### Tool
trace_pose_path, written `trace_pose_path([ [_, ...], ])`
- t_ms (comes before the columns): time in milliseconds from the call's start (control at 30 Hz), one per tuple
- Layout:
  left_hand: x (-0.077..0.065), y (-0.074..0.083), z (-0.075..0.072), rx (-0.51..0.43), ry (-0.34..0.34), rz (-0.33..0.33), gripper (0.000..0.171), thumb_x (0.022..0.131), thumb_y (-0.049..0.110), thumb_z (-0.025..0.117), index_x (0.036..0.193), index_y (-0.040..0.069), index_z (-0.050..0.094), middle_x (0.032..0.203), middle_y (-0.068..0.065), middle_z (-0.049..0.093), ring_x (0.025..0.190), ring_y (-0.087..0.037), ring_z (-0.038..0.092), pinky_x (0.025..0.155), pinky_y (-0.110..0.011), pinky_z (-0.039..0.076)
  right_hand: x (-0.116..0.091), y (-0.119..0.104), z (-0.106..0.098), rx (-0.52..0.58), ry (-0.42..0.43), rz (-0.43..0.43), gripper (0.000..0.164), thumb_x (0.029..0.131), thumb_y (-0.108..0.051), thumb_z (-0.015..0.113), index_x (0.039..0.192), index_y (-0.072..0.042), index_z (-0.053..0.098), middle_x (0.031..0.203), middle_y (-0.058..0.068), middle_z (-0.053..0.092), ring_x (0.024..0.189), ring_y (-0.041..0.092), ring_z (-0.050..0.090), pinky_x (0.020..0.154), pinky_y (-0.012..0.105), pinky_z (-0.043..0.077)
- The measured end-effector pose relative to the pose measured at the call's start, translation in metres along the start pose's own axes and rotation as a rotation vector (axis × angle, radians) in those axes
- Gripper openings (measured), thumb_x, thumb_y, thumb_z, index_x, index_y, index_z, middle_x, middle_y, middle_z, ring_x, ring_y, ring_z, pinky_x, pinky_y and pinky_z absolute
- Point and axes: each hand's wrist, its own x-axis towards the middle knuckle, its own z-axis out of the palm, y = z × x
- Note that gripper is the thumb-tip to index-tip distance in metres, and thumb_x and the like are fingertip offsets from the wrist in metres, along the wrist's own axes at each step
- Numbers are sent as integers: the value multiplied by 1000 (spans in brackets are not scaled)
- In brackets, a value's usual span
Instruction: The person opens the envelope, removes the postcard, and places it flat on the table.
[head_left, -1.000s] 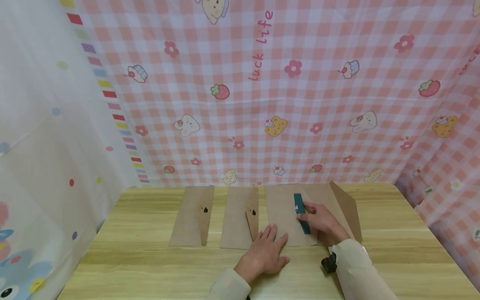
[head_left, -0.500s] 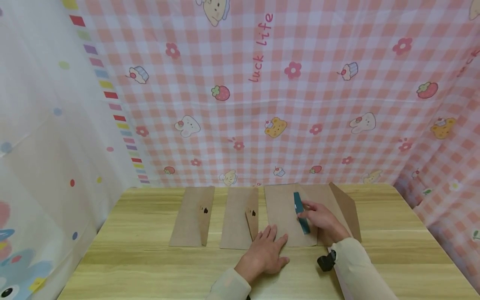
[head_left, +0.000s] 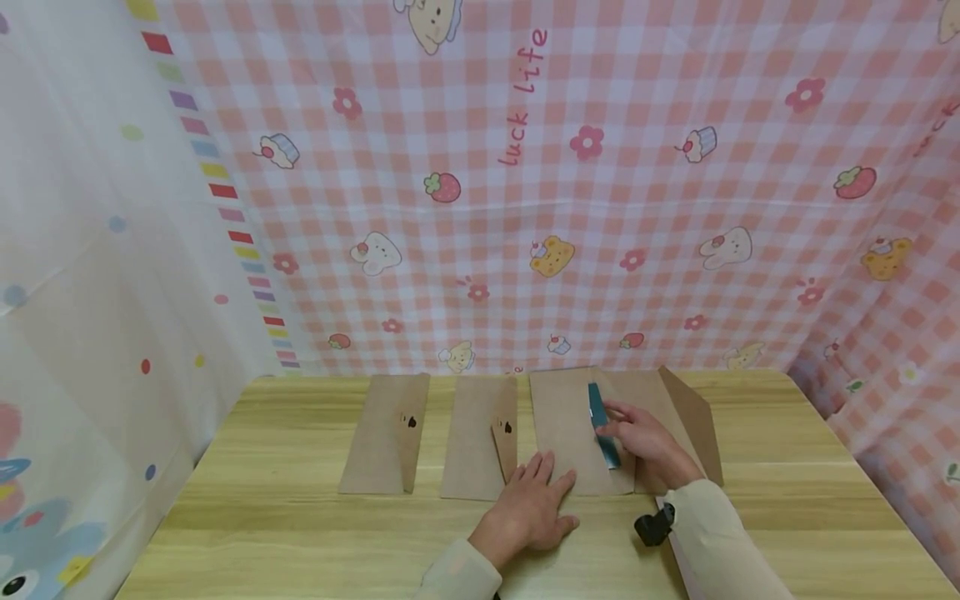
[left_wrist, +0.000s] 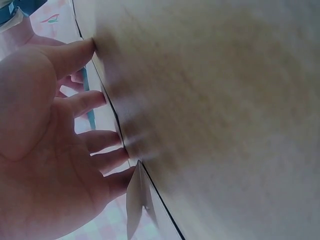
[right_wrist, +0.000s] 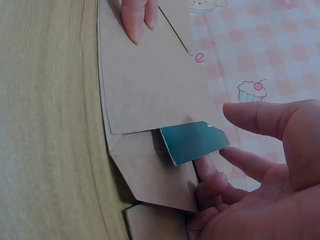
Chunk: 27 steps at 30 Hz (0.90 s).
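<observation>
A teal card (head_left: 604, 427) sticks partway out of the right side of a kraft paper envelope (head_left: 558, 433). At the card's outer edge in the head view are the fingertips of my right hand (head_left: 651, 442). In the right wrist view, the card (right_wrist: 192, 142) slopes over the opened flap (right_wrist: 155, 177), one fingertip right at its corner and another digit raised apart from it. My left hand (head_left: 527, 502) lies flat with fingers spread, its fingertips on the envelope's front edge. One of its fingers is close to the neighbouring envelope (head_left: 474, 442).
A further kraft envelope (head_left: 382, 437) lies at the left, with a small dark print. Beside the right hand, a brown flap (head_left: 693, 421) rises from the wood-grain table (head_left: 300, 533). A pale sheet (head_left: 677, 554) shows under the right sleeve. Checked cloth (head_left: 480, 208) hangs behind.
The teal card has slid left, further into the envelope, and less of its face and white print shows. My right fingertips moved slightly with it. The left hand stays put.
</observation>
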Motion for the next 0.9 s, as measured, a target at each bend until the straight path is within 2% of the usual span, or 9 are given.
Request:
trace_pose_path([
  [100, 1, 0, 1, 10, 3, -1, 63, 96, 51, 56, 153, 31, 39, 163, -8, 25, 151, -24, 21, 120, -43, 26, -2, 1, 1, 18, 0, -10, 63, 97, -16, 57, 153, -1, 33, 157, 29, 28, 141, 47, 30, 113, 65, 25],
  [167, 1, 0, 1, 15, 4, -1, 63, 97, 51, 55, 153, 31, 38, 163, -8, 25, 151, -24, 21, 120, -43, 26, -3, 2, 1, 23, 3, -14, 63, 97, -16, 58, 152, -2, 33, 156, 29, 29, 134, 44, 40, 110, 61, 32],
  [233, 1, 0, 2, 18, 4, -1, 63, 97, 52, 55, 153, 31, 38, 163, -8, 25, 151, -24, 21, 120, -43, 26, -4, 3, 2, 19, 9, -15, 63, 96, -17, 59, 152, -3, 34, 154, 28, 34, 121, 38, 48, 102, 53, 39],
  [333, 1, 0, 1, 16, 5, 0, 62, 97, 51, 55, 153, 31, 38, 163, -8, 25, 151, -24, 21, 120, -43, 26, -3, 4, 3, -3, 22, -8, 64, 95, -19, 60, 152, -5, 35, 151, 28, 38, 110, 31, 50, 93, 44, 42],
  [500, 0, 0, 1, 6, -3, 5, 63, 97, 51, 55, 154, 30, 38, 164, -9, 24, 151, -25, 21, 120, -44, 26, -2, 5, 5, -61, 43, -34, 65, 94, -19, 61, 151, -2, 35, 145, 32, 44, 119, 36, 53, 98, 50, 45],
  [667, 1, 0, 0, -9, -10, 9, 62, 97, 50, 55, 154, 30, 38, 164, -9, 24, 151, -25, 21, 120, -44, 26, -1, 3, 8, -88, 79, -41, 65, 93, -16, 62, 151, 0, 36, 129, 31, 57, 108, 35, 57, 91, 47, 47],
  [900, 0, -2, 2, -15, 0, 10, 62, 97, 50, 54, 154, 31, 37, 164, -9, 23, 151, -25, 20, 121, -45, 23, -3, 0, 15, -113, 118, -60, 65, 92, -13, 63, 150, 2, 37, 121, 29, 62, 109, 34, 59, 93, 50, 48],
])
